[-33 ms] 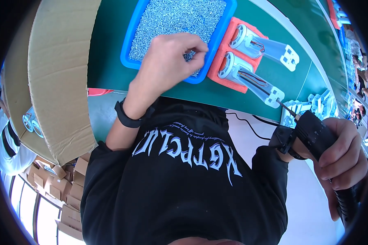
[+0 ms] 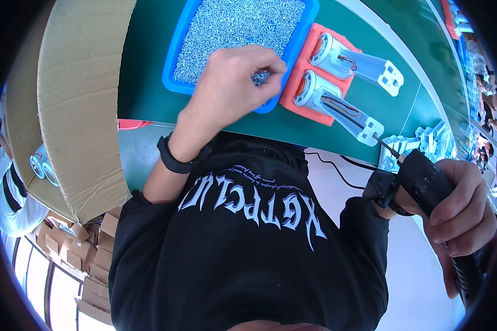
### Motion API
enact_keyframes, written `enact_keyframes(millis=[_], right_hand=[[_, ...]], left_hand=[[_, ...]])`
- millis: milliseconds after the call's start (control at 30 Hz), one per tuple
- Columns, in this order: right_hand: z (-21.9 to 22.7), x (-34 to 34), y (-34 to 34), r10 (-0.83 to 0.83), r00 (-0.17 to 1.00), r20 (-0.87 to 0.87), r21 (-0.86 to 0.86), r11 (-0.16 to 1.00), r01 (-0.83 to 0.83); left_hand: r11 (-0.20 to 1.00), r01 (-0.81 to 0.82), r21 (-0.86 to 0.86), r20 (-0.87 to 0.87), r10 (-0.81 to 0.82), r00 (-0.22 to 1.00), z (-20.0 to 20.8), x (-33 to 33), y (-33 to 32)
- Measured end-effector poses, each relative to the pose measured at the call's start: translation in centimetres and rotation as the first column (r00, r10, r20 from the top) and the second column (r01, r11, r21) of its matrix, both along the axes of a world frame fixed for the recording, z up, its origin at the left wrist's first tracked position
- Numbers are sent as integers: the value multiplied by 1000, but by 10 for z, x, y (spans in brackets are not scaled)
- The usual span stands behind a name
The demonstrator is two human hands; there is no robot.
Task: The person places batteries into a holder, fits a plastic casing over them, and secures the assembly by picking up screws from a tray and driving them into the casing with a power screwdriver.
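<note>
Toward the left of the frame stands a sheet of cardboard [image 2: 85,99]. Right of it, at top centre, a blue tray [image 2: 174,83] is filled with small screws [image 2: 237,25]. Over its lower edge I see the left hand [image 2: 229,83], fingers curled in, thumb and forefinger nearly meeting in a loop, a little clump of screws gathered inside. Just right of the tray, a red foam block [image 2: 309,113] carries two white plastic parts with wires, the upper one [image 2: 373,69] and the lower one [image 2: 349,117], both slanting down rightward. A black electric screwdriver [image 2: 425,179] points up-left, its thin shaft reaching the lower part's end; I can't tell whether they touch. At lower right, the right hand [image 2: 464,212] has its fingers wrapped firmly round the screwdriver's body.
</note>
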State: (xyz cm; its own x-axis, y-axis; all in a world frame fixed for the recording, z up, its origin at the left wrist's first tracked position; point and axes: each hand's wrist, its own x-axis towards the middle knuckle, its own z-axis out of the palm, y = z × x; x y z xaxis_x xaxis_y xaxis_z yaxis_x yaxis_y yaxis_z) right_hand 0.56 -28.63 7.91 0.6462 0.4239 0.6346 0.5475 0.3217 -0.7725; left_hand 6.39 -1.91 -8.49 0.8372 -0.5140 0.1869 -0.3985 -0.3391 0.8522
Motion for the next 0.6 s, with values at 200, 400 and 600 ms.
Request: enact_keyframes(millis=[200, 400, 600], right_hand=[[-7, 2, 19, -22, 999, 44, 104, 994, 18], [-21, 7, 24, -16, 974, 224, 210, 977, -32], [-25, 16, 22, 93, 978, 188, 205, 970, -131]], left_hand=[[959, 83, -273, -59, -103, 993, -1, -15, -34], [913, -20, -407, -212, -73, 975, -10, -28, -50], [908, -21, -417, -199, -68, 978, -13, -32, -53]])
